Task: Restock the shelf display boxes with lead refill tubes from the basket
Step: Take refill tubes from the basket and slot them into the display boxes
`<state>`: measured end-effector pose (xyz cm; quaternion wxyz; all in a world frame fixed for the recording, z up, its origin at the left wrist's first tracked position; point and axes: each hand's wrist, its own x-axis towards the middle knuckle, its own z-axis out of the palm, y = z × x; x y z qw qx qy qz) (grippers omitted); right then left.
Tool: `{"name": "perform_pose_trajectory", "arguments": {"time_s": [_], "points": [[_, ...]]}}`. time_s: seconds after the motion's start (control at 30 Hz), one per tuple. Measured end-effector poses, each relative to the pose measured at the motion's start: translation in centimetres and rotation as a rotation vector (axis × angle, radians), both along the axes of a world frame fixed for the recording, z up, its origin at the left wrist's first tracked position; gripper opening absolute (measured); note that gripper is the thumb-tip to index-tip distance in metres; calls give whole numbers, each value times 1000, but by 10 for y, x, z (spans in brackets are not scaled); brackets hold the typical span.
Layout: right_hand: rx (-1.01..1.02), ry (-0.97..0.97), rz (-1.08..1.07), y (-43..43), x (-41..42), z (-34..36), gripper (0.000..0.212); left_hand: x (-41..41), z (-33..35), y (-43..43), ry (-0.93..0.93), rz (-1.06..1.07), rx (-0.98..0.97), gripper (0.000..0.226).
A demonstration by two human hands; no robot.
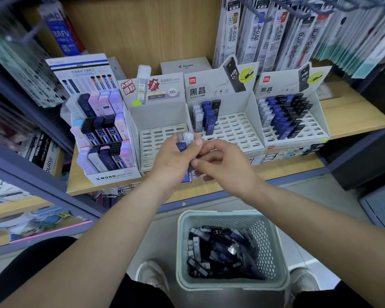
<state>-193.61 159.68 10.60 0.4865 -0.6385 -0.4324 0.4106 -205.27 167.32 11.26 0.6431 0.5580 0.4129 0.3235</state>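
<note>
My left hand point(173, 157) grips a bunch of lead refill tubes point(186, 138), blue, grey and clear ones, in front of the shelf. My right hand point(222, 162) pinches at the same bunch from the right with thumb and forefinger. Behind the hands stands an empty slotted display box point(156, 121). The middle display box point(236, 127) holds several tubes at its back left. The right display box point(307, 127) is nearly half full of black and blue tubes. A pale green basket point(273, 238) on the floor below holds several loose tubes point(218, 252).
A Mono display stand point(102, 138) with pastel and dark lead cases stands at the left of the wooden shelf point(351, 107). Packaged pen refills hang above right point(276, 34) and left. My shoes point(152, 274) flank the basket.
</note>
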Motion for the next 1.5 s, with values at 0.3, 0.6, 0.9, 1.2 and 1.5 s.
{"name": "perform_pose_trajectory", "arguments": {"time_s": [0.3,0.6,0.9,1.2,1.5], "points": [[-15,-14,29,1,17,-1,9,-8,-1,5,10,-84,-78,21],[15,-155,-51,1,45,-6,17,-14,-2,7,230,-152,63,14],[1,-70,-2,-3,45,2,20,-11,-2,5,197,-114,22,21],[-89,12,140,-9,39,7,67,-6,-5,4,234,-135,92,14],[-116,-33,12,-8,52,3,47,-5,-18,7,386,-244,131,11]]}}
